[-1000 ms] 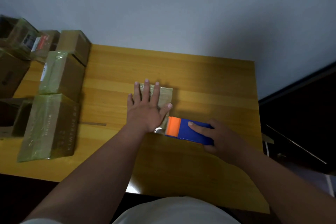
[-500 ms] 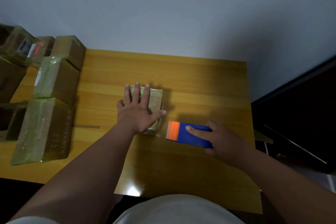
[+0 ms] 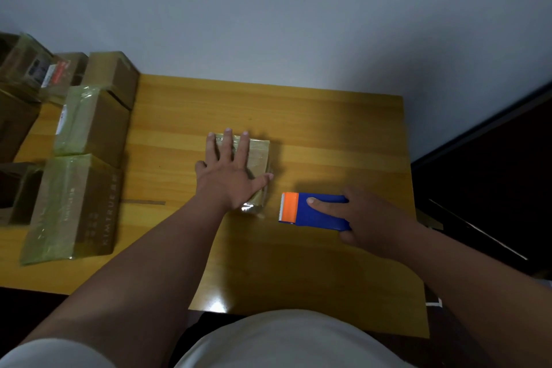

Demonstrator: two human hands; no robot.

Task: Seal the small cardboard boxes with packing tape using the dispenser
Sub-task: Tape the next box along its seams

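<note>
Head view shows my tape dispenser point(image 3: 315, 211), gripped by the right hand point(image 3: 370, 222), now farther from the small box point(image 3: 257, 158) under my flat left hand point(image 3: 228, 176).

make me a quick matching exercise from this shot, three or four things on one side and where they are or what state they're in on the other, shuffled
Things:
1. small box
2. tape dispenser
3. left hand
4. stack of taped boxes

States:
a. along the table's left edge
b. lies flat, fingers spread
c. blue with an orange end, gripped by the right hand
d. mid-table, under a palm

Pairs: 1-d, 2-c, 3-b, 4-a
</note>
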